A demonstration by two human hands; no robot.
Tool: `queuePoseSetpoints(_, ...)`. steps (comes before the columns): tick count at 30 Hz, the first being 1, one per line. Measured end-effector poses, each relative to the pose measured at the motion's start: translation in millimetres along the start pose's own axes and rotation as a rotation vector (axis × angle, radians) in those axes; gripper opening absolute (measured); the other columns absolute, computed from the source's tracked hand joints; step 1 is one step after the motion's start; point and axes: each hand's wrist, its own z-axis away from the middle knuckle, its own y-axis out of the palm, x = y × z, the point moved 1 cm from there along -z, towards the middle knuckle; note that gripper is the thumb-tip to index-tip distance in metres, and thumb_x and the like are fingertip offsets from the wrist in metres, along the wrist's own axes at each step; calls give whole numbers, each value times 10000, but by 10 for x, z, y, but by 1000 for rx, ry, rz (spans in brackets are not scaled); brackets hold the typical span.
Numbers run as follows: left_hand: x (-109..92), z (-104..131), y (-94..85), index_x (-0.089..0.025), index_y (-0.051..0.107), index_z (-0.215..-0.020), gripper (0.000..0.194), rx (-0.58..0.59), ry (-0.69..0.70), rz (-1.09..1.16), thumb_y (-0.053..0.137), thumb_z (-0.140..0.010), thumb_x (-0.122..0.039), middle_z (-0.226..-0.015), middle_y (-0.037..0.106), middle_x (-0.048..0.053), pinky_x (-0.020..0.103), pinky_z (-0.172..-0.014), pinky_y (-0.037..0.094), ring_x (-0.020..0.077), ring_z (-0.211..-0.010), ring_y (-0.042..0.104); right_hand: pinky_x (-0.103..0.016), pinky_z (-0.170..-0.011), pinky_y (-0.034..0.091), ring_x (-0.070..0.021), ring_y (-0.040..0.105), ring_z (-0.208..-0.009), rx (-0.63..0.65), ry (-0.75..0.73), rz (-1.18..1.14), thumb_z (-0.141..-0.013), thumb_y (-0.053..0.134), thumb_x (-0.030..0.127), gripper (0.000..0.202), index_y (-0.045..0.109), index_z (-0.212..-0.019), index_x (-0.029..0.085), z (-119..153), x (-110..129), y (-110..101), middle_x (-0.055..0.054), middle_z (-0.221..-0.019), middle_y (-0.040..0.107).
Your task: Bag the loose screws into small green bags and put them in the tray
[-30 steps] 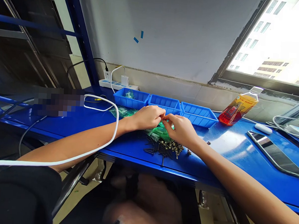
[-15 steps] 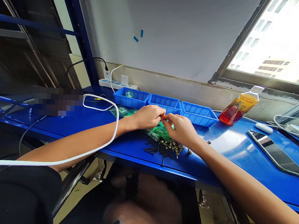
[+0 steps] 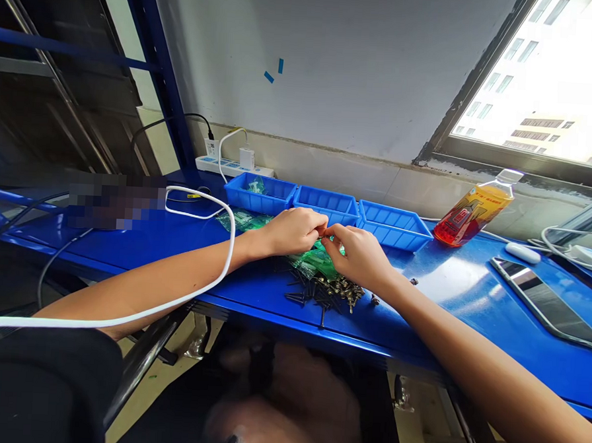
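My left hand [image 3: 295, 231] and my right hand [image 3: 356, 251] meet fingertip to fingertip above the blue table. Both are closed in a pinch; whatever sits between the fingers is too small or hidden to name. Beneath them lies a green plastic bag [image 3: 318, 261], partly covered by the hands. Brass-coloured metal fittings [image 3: 349, 292] are heaped in front of it, beside several dark screws [image 3: 296, 296]. Another clear-green bag [image 3: 249, 220] lies left of my left hand. Just behind the hands stand a left blue bin [image 3: 260, 196], a middle blue bin [image 3: 327, 203] and a right blue bin [image 3: 395, 228].
An orange-red drink bottle [image 3: 475, 208] stands right of the bins. A phone [image 3: 550, 304] lies on the table [image 3: 449, 322] at the right. A white cable [image 3: 193, 289] crosses over my left forearm. Behind the left bin is a power strip [image 3: 210, 164] with plugs.
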Motion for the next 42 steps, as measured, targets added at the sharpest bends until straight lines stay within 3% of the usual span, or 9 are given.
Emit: queuePoseSetpoints(42,-8,4,-8,-157,590,-708,199,35,-43,7,409,-706,-73,-747,654,28,242,-558,349,143,-661,550,-256,-623,381,-176,608,-734,0,-15,-18,-889,454,232,196,619,-945,141,-3,-14,10,-67,-813,678)
